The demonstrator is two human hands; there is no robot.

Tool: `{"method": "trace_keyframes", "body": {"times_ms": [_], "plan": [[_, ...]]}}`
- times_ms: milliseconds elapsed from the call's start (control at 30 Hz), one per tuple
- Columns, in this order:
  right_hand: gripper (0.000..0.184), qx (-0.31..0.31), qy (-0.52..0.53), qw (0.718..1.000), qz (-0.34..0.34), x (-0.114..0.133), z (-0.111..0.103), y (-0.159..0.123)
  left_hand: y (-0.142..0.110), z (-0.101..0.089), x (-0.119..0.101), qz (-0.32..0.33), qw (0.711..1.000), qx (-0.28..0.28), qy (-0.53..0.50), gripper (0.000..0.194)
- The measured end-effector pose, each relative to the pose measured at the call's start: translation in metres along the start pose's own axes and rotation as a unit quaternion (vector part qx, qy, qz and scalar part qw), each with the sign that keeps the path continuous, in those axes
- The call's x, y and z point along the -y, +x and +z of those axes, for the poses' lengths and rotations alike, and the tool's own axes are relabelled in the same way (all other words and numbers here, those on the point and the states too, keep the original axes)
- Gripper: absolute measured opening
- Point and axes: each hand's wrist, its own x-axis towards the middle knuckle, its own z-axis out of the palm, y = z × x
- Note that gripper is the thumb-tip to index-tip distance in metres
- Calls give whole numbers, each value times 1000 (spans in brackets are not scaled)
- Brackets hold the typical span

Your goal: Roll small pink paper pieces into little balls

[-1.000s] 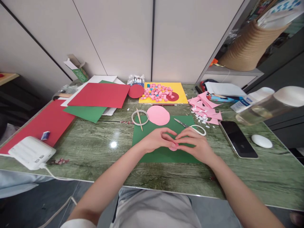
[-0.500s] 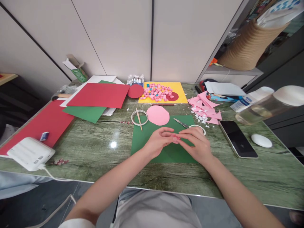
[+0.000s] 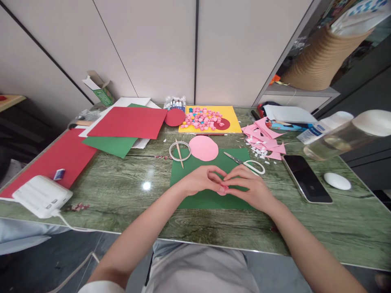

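Note:
My left hand (image 3: pixel 200 181) and my right hand (image 3: pixel 252 188) meet fingertip to fingertip over a green paper sheet (image 3: pixel 210 198). Between their tips they pinch a small pink paper piece (image 3: pixel 223 189), mostly hidden by the fingers. Just beyond the hands lie a pink paper circle (image 3: pixel 203 148), white-handled scissors (image 3: pixel 249 163) and a tape ring (image 3: pixel 180 150) with a wooden stick across it.
A yellow sheet (image 3: pixel 229 122) holding several small pink paper bits lies at the back. Red and green sheets (image 3: pixel 128 122) sit on the left, pink scraps (image 3: pixel 264 138) and a phone (image 3: pixel 306 178) on the right. A white power bank (image 3: pixel 41 195) sits at the front left.
Both hands lifted slightly half a second ago and have come back down and toward me onto the green sheet, still pinching the pink piece.

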Motion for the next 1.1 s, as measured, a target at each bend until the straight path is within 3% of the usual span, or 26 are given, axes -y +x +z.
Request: {"method": "trace_keyframes", "body": {"times_ms": [400,867,967,1100], "plan": [[16,-87,-116,989,-14,-7,1,-3,9,15,16,36,988,-104,-104,43],[14,36,3,999,-5,0,0,0,2,0,2,-9,1000,6,5,42],[11,27,-24,999,-9,0,0,0,4,0,4,1,1000,-4,2,44],[12,-31,-73,997,-3,-5,1,-1,8,7,11,40,996,-60,-44,44]]}}
